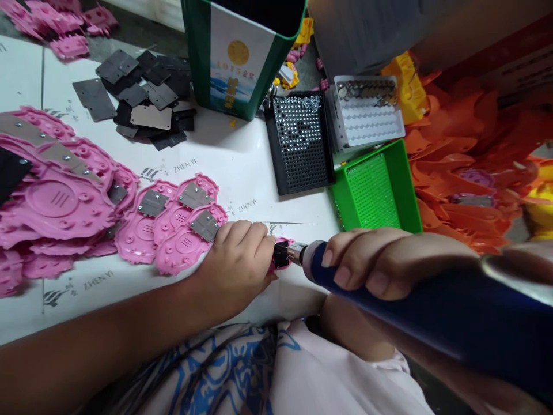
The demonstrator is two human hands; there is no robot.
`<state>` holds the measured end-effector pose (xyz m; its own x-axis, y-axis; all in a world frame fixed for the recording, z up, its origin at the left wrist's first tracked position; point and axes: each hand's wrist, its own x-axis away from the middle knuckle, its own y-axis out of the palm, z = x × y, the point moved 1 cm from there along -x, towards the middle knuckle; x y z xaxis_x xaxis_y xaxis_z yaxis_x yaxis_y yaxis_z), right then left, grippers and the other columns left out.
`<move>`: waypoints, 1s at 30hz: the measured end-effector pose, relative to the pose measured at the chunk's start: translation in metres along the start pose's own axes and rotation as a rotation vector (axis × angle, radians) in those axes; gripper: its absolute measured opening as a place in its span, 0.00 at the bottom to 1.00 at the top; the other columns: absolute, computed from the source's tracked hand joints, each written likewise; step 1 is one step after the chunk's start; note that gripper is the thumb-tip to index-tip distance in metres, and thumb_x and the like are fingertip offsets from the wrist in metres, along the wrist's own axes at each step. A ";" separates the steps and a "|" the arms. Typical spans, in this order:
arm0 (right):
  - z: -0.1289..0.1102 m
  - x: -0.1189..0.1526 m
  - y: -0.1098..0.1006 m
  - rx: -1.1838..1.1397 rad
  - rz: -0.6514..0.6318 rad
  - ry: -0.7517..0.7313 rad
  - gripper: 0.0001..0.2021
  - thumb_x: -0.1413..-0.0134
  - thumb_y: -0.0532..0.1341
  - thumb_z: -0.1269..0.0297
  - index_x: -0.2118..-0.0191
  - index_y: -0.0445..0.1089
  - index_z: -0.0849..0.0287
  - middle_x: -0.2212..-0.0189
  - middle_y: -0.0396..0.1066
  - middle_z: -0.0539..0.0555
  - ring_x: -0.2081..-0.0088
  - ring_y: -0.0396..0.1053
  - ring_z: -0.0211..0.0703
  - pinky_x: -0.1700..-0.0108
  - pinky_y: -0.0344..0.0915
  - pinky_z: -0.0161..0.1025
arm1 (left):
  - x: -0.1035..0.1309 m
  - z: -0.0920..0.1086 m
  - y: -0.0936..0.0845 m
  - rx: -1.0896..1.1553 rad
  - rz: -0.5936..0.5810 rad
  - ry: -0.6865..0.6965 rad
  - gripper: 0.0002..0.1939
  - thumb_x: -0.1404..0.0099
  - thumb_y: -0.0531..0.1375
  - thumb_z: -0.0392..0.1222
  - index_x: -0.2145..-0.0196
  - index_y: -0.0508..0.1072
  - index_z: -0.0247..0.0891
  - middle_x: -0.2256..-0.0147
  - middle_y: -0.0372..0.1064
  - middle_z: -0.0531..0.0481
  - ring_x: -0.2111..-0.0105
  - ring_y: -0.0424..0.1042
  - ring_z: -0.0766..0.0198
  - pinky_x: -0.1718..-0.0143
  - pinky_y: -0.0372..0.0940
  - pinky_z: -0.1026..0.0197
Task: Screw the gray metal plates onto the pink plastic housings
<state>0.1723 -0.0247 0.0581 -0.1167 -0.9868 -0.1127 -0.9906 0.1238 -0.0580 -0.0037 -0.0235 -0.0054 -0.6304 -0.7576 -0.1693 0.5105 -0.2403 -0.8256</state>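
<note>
My left hand is closed on a pink plastic part at the table's near edge, hiding most of it. A small black plate lies on that part. My right hand is wrapped round a dark blue electric screwdriver, whose metal tip meets the black plate. Just left of my left hand, several pink shells with grey plates screwed on lie on the white table.
Pink shells pile up at the left, black plates behind them. A green tin, black screw tray, white tray and green tray stand beyond my hands. Orange parts heap at the right.
</note>
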 end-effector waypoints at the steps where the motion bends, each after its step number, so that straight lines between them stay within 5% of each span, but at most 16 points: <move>1: -0.003 -0.002 0.004 0.009 -0.031 -0.030 0.16 0.57 0.64 0.40 0.75 0.72 0.47 0.85 0.59 0.47 0.83 0.62 0.45 0.79 0.69 0.50 | 0.000 -0.001 0.000 -0.002 -0.005 0.003 0.14 0.33 0.59 0.49 0.62 0.72 0.33 0.65 0.68 0.44 0.64 0.61 0.53 0.63 0.55 0.53; 4: -0.013 -0.008 0.008 -0.048 -0.066 -0.171 0.15 0.55 0.65 0.44 0.69 0.75 0.50 0.84 0.59 0.45 0.85 0.58 0.39 0.82 0.67 0.45 | 0.002 -0.003 -0.001 -0.006 -0.008 0.026 0.16 0.35 0.61 0.50 0.61 0.72 0.32 0.63 0.68 0.43 0.62 0.61 0.52 0.62 0.56 0.52; 9: -0.017 -0.015 -0.008 -0.153 0.128 -0.236 0.17 0.58 0.67 0.49 0.58 0.75 0.40 0.84 0.60 0.43 0.85 0.59 0.40 0.82 0.67 0.45 | 0.004 -0.004 -0.004 0.021 -0.045 0.054 0.21 0.40 0.66 0.46 0.52 0.71 0.31 0.59 0.68 0.41 0.59 0.63 0.50 0.58 0.58 0.51; 12: -0.013 -0.018 -0.018 -0.140 0.201 -0.223 0.17 0.61 0.67 0.48 0.61 0.75 0.40 0.82 0.61 0.44 0.82 0.60 0.42 0.78 0.67 0.48 | 0.004 -0.005 -0.005 0.069 -0.023 0.062 0.21 0.38 0.64 0.45 0.49 0.71 0.32 0.58 0.69 0.41 0.58 0.64 0.50 0.57 0.59 0.50; 18: -0.003 -0.026 -0.017 -0.269 0.131 -0.279 0.09 0.62 0.64 0.52 0.75 0.70 0.50 0.80 0.67 0.47 0.79 0.65 0.42 0.74 0.67 0.46 | 0.009 -0.005 -0.009 0.114 0.050 0.154 0.17 0.35 0.60 0.47 0.52 0.73 0.34 0.58 0.68 0.41 0.58 0.64 0.52 0.56 0.60 0.50; 24: 0.000 -0.026 -0.005 -0.379 0.302 -0.224 0.18 0.70 0.66 0.55 0.66 0.72 0.52 0.84 0.68 0.50 0.83 0.64 0.45 0.77 0.65 0.48 | 0.017 0.005 -0.013 0.068 0.057 0.377 0.14 0.33 0.57 0.46 0.54 0.73 0.37 0.58 0.70 0.43 0.60 0.65 0.56 0.59 0.58 0.53; 30: 0.002 -0.023 -0.007 -0.440 0.349 -0.142 0.16 0.70 0.66 0.59 0.66 0.73 0.50 0.82 0.70 0.51 0.79 0.66 0.47 0.73 0.67 0.49 | 0.022 0.013 -0.044 -0.126 0.076 0.262 0.15 0.34 0.59 0.48 0.51 0.71 0.40 0.54 0.70 0.43 0.55 0.65 0.52 0.54 0.57 0.49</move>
<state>0.1820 -0.0031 0.0594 -0.4613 -0.8678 -0.1847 -0.8350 0.3542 0.4210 -0.0318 -0.0376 0.0344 -0.7311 -0.5842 -0.3524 0.4953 -0.0994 -0.8630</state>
